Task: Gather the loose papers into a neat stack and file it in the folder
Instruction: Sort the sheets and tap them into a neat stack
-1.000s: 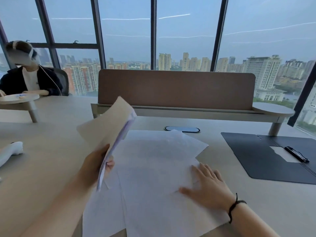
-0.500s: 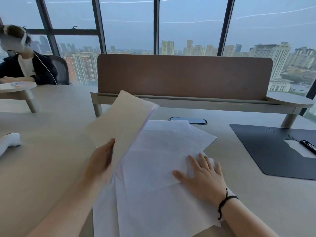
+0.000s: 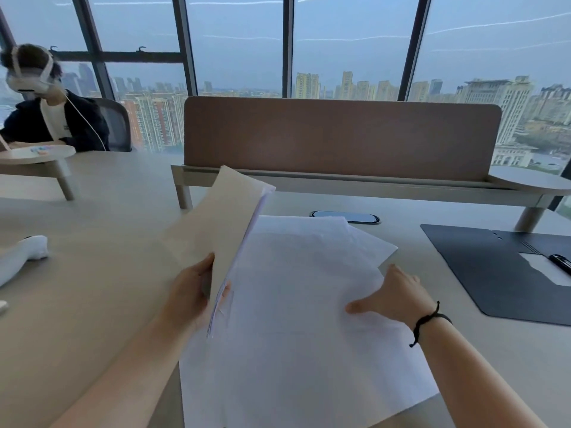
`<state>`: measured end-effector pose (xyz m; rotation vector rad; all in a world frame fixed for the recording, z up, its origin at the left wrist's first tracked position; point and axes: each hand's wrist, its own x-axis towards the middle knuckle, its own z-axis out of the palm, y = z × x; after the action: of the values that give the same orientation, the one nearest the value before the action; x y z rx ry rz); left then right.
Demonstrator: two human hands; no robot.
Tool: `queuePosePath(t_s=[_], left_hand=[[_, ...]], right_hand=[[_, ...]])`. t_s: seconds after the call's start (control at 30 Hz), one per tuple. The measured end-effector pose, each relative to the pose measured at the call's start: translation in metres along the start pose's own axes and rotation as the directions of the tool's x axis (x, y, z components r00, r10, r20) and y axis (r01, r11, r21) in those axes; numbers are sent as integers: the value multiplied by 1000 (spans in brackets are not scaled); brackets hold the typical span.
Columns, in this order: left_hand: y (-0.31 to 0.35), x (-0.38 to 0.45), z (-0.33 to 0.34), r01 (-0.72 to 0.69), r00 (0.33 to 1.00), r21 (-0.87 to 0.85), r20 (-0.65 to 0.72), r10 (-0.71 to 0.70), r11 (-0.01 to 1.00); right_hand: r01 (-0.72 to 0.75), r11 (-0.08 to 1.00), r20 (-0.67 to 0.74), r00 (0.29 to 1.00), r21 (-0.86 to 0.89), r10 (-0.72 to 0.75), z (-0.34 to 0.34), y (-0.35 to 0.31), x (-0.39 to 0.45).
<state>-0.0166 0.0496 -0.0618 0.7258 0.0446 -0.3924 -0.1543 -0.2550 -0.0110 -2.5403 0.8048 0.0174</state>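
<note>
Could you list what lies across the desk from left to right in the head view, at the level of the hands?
White controller → left hand holding a raised sheaf of papers → loose papers lying flat → right hand on them → open dark folder → pen.

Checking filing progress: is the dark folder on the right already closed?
No, the dark folder lies open flat on the desk, with a pen resting on its inside.
</note>
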Motion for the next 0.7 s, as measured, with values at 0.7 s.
queuePosePath(t_s=[0.7], left_hand=[[18, -7, 0, 13, 990, -196, 141, 15, 980]], right_hand=[[-40, 780, 100, 995, 624, -29, -9, 37, -4]])
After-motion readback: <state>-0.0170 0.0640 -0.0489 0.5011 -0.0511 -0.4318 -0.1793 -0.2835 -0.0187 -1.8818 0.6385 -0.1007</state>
